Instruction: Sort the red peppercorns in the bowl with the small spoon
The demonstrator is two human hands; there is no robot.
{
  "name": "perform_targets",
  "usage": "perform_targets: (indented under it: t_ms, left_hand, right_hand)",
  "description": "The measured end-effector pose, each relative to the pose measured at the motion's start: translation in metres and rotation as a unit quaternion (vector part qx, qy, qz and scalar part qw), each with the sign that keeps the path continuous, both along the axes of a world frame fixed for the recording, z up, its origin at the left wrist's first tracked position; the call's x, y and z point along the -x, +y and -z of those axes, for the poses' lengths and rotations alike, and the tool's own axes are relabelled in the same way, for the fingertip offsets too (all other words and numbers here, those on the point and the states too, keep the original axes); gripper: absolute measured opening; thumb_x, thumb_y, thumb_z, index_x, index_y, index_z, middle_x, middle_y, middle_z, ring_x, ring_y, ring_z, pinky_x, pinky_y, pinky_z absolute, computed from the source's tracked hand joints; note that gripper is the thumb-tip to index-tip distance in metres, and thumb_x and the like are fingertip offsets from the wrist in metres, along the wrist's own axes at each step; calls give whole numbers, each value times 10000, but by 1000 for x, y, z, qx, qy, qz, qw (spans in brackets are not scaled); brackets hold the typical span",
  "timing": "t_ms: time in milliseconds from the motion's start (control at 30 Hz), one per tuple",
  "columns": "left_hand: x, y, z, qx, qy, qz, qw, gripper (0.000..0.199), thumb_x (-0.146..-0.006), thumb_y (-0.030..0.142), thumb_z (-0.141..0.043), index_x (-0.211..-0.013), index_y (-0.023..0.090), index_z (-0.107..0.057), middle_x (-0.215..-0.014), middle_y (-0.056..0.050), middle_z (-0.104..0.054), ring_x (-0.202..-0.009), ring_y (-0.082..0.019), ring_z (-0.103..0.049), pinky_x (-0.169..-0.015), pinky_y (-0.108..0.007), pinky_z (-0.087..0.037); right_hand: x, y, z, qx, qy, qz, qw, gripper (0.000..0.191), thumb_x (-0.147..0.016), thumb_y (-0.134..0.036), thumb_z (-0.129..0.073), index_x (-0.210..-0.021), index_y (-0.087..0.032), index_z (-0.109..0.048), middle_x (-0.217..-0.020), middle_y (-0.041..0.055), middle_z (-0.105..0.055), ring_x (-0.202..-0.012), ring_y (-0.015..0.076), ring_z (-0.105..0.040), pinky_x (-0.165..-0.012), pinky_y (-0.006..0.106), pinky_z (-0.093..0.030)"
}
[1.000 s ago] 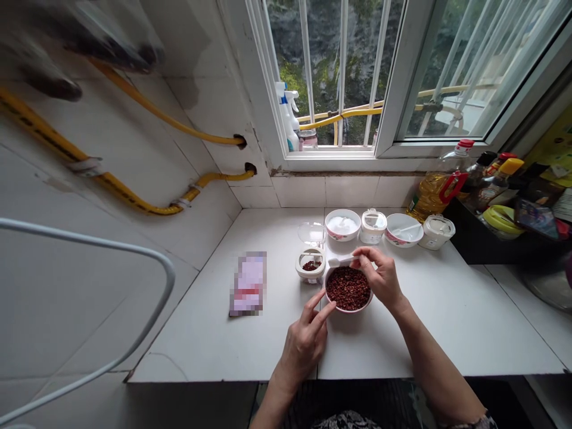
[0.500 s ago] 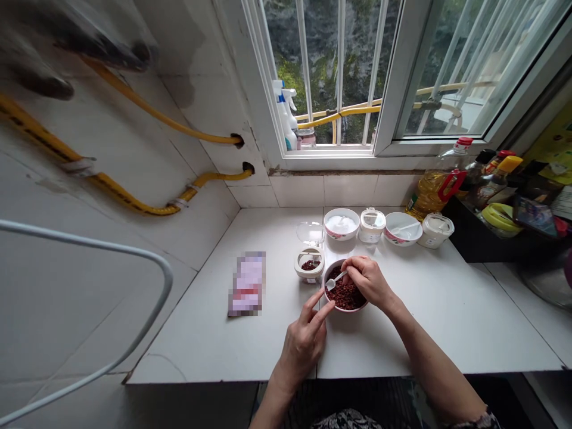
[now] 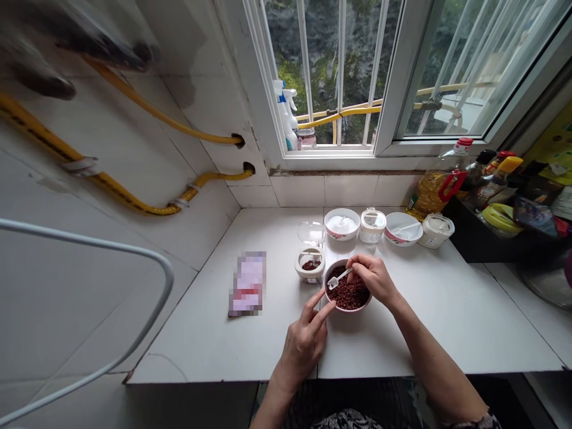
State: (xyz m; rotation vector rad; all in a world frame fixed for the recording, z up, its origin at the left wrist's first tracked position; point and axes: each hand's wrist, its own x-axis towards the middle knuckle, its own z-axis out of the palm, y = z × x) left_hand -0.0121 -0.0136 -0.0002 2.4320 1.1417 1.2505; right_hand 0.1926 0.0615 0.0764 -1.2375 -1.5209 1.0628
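Note:
A small white spoon [image 3: 339, 277] is pinched in my right hand [image 3: 373, 279], its scoop end over the dark red grains in a round bowl [image 3: 351, 309]. My left hand [image 3: 306, 335] rests at the bowl's left front edge, two fingers stretched apart against the rim. Just left of the bowl stands a small jar [image 3: 309, 274] with its clear lid [image 3: 311, 232] flipped up; some of the same dark grains are inside.
Behind stand a bowl of white powder [image 3: 342, 223], a lidded jar [image 3: 372, 225], another bowl [image 3: 403, 229] with a white spoon and a second jar [image 3: 436, 230]. An oil bottle [image 3: 437, 182] and a black rack with bottles are right. A blurred packet [image 3: 248, 283] lies left.
My right hand and the spoon have shifted very slightly to the right over the grains. My left hand stays at the rim.

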Motion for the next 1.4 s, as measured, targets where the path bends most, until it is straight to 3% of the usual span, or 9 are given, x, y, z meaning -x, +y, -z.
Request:
perform_targets:
  t_ms: [233, 600, 733, 833, 933, 1067, 1200, 1300, 1400]
  left_hand:
    - [0, 0, -1, 1, 4, -6, 1000, 509, -939, 22, -433, -1387, 257, -491, -1413, -147, -533, -1039, -168, -703, -790, -245, -614]
    - [1, 0, 3, 2, -1, 0, 1000, 523, -926, 5, -426, -1385, 246, -496, -1428, -154, -514, -973, -146, -715, -788, -241, -612]
    - [1, 1, 3, -1, -1, 3, 1000, 523, -931, 9, -417, -1393, 244, -489, -1432, -158, -510, -977, -146, -716, -792, -244, -615]
    - [1, 1, 3, 4, 2, 4, 1000, 532, -932, 16, -418, -1406, 251, -474, -1435, -151, -515, -962, -146, -722, -795, -244, -617]
    - [1, 0, 2, 9, 2, 4, 1000, 529, -932, 20, -421, -1405, 251, -473, -1432, -151, -518, -974, -151, -720, -807, -250, -617]
    - [1, 0, 3, 9, 2, 1, 1000, 538, -934, 23, -420, -1414, 259, -472, -1430, -152, -517, -1003, -163, -714, -794, -250, -618]
    - [1, 0, 2, 13, 4, 3, 1000, 540, -936, 22, -424, -1418, 261, -463, -1435, -153, -513, -982, -155, -717, -803, -254, -617]
    - [1, 0, 2, 10, 0, 6, 1000, 529, -933, 14, -423, -1405, 246, -474, -1432, -159, -511, -944, -139, -719, -809, -251, -615]
    - [1, 0, 2, 8, 1, 6, 1000, 532, -932, 10, -425, -1404, 249, -476, -1432, -159, -511, -993, -154, -714, -815, -255, -614]
  right_hand:
    - [-1, 0, -1, 12, 40, 6, 999, 143, -784, -254, -523, -735, -196, -643, -539, -11, -677, -521, 155, -620, -588, 273, -496]
    - [-3, 7, 1, 39, 114, 24, 992, 167, -767, -333, -581, -763, -179, -644, -552, 13, -689, -513, 157, -619, -574, 285, -513]
    - [10, 5, -4, -35, 98, 52, 993, 188, -867, -359, -551, -857, -189, -631, -659, 26, -711, -614, 175, -669, -643, 311, -552]
    - [21, 2, -9, -135, 5, 68, 989, 164, -944, -301, -496, -927, -210, -632, -772, 46, -740, -729, 196, -704, -770, 364, -565]
    - [28, 0, -9, -252, -119, 33, 960, 191, -971, -206, -444, -932, -224, -630, -796, 47, -759, -749, 198, -709, -969, 453, -488]
    - [29, 0, -6, -322, -194, -17, 927, 246, -954, -127, -405, -954, -228, -630, -840, 46, -764, -741, 192, -700, -1010, 464, -444]
    - [20, -1, -8, -314, -159, 26, 936, 220, -946, -143, -444, -950, -234, -644, -806, 30, -760, -752, 200, -696, -995, 442, -450]
    - [7, -2, -10, -261, -124, 66, 955, 179, -917, -169, -489, -894, -228, -657, -725, 27, -740, -791, 227, -685, -918, 414, -484]
    - [-8, -2, -9, -205, -131, 56, 968, 184, -873, -168, -498, -790, -227, -651, -592, 10, -680, -774, 234, -661, -852, 389, -492]
